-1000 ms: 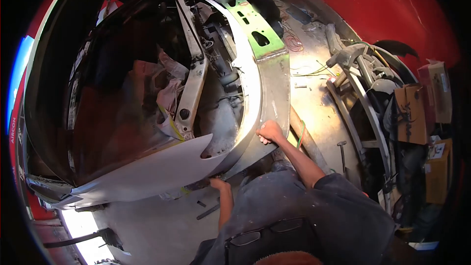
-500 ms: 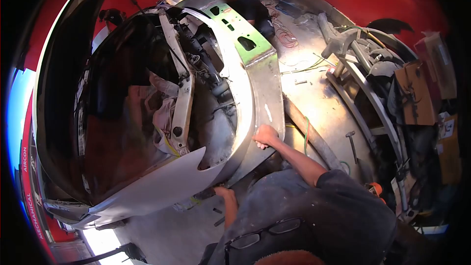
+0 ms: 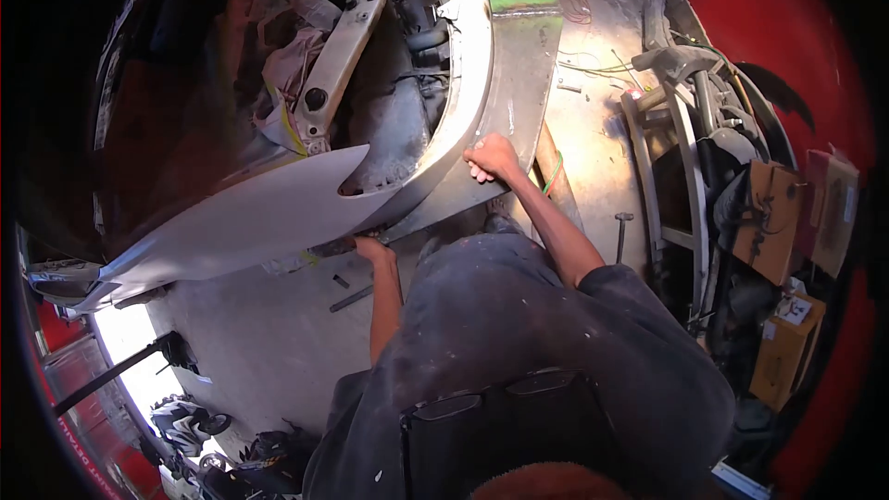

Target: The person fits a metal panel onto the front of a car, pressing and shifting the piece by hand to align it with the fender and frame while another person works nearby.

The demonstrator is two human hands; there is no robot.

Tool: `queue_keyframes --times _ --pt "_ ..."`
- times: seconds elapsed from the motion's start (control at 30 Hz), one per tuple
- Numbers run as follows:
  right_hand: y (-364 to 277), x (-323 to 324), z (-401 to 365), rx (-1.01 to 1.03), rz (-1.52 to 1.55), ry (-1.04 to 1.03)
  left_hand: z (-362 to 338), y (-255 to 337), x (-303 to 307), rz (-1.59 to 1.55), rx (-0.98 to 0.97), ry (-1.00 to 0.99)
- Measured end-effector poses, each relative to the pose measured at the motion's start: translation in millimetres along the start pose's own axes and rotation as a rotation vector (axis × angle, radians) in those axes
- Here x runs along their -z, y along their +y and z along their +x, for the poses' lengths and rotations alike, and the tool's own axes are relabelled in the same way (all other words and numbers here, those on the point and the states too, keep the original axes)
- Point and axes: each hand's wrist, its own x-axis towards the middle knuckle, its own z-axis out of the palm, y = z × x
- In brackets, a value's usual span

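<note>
Resting on the metal panel (image 3: pixel 523 65), perhaps for support, the right hand (image 3: pixel 493 157) curls into a fist; the left hand (image 3: pixel 372 248), beneath the white fender (image 3: pixel 222 218), is too hidden to tell.

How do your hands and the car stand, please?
Right hand curled on grey panel; left hand at lower edge of fender, grip unclear; hammer on floor, clear.

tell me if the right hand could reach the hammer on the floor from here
Probably not from this stance: the right hand is at the grey panel, while the hammer lies on the floor off to the right, past the brown beam.
</note>
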Motion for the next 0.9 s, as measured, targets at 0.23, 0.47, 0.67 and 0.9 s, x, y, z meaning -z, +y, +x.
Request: queue_keyframes --times 0.23,0.47,0.67,0.9 --pt "1 -8 3 -0.02 0.107 0.041 -12 9 -6 -0.06 0.004 -0.093" --pt "-3 -23 -20 -0.012 -0.082 0.109 11 -10 6 -0.071 -0.022 -0.153" --pt "-8 -30 -28 0.031 -0.201 0.154 -6 11 -2 -0.126 0.03 -0.144" --pt "-13 -27 -27 -0.033 -0.017 0.101 -14 10 -10 -0.107 -0.022 -0.105"
